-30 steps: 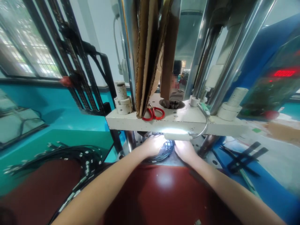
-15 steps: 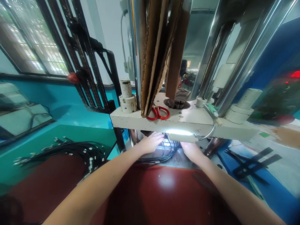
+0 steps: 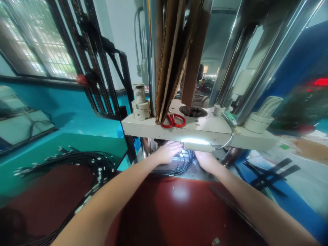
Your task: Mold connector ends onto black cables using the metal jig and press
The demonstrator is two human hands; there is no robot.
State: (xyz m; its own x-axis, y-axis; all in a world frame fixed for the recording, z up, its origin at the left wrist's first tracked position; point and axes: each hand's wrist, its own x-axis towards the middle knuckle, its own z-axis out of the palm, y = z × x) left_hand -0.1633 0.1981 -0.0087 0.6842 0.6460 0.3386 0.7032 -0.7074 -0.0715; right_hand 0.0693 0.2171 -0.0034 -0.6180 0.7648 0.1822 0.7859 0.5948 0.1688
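Note:
Both my hands reach under the cream plate (image 3: 205, 131) of a press. My left hand (image 3: 167, 152) lies with its fingers stretched out over a bundle of black cables (image 3: 183, 160) on the metal bed below. My right hand (image 3: 207, 160) is beside it on the right; the plate and a small bright lamp (image 3: 198, 147) hide its fingers. The cables loop between the two hands.
Red-handled scissors (image 3: 173, 120) lie on top of the plate beside upright cardboard sheets (image 3: 170, 58). Chrome columns (image 3: 266, 58) rise from it. A heap of black cables with white ends (image 3: 84, 165) lies at left. A dark red surface (image 3: 176, 212) is in front of me.
My view has shifted a little, up and closer. My left hand's fingers have stretched out flat over the cables, and my right hand has slid further under the plate.

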